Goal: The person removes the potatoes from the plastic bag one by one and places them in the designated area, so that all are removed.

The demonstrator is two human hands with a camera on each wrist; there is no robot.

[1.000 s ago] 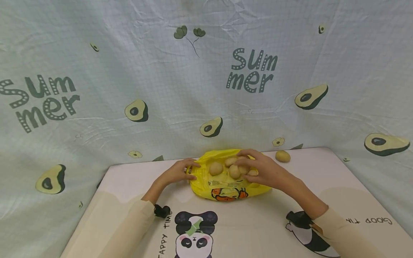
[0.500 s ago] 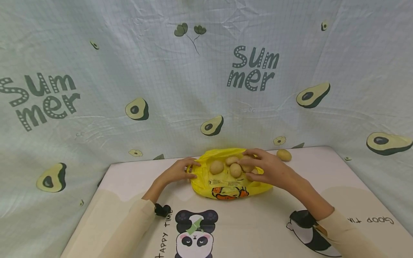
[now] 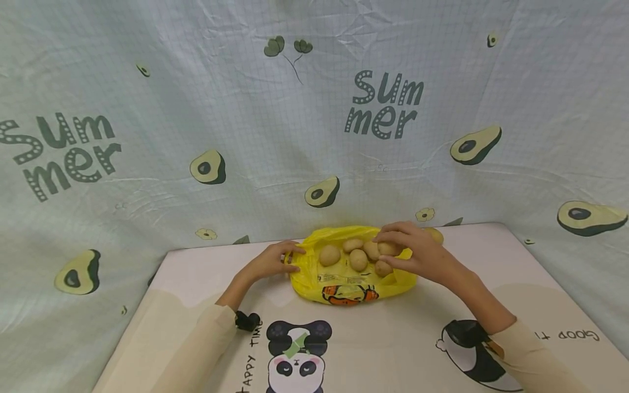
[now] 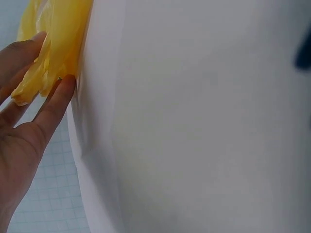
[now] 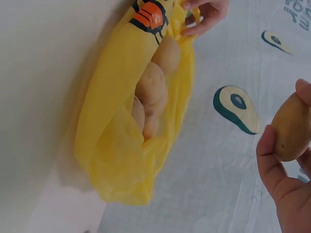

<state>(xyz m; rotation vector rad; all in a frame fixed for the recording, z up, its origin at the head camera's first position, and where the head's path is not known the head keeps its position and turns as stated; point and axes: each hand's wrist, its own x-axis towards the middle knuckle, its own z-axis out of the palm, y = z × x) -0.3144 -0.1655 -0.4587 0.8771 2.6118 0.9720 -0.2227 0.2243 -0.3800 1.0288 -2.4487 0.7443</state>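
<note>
A yellow plastic bag [image 3: 307, 281] with an orange and black print lies on the table, its mouth spread. Several potatoes [image 3: 330, 255] rest inside it. At the bag's left end, my left hand [image 3: 269, 261] holds the gathered plastic [image 4: 60, 43] between thumb and fingers. My right hand [image 3: 427, 252] grips one potato [image 5: 292, 127] by the fingertips, over the bag's right side. In the right wrist view that potato is held apart from the bag. Behind the right hand, another potato [image 3: 434, 235] sits on the table, partly hidden.
A pale cloth with panda prints [image 3: 296, 360] covers the table [image 3: 383, 338]. A hanging cloth [image 3: 265, 207] with avocado prints stands right behind the table's back edge. A small black object [image 3: 247, 321] shows beside the left sleeve.
My right hand has moved up and to the right, lifting a potato from the group in the bag. Other potatoes are now uncovered. The left hand stays at the bag's left end.
</note>
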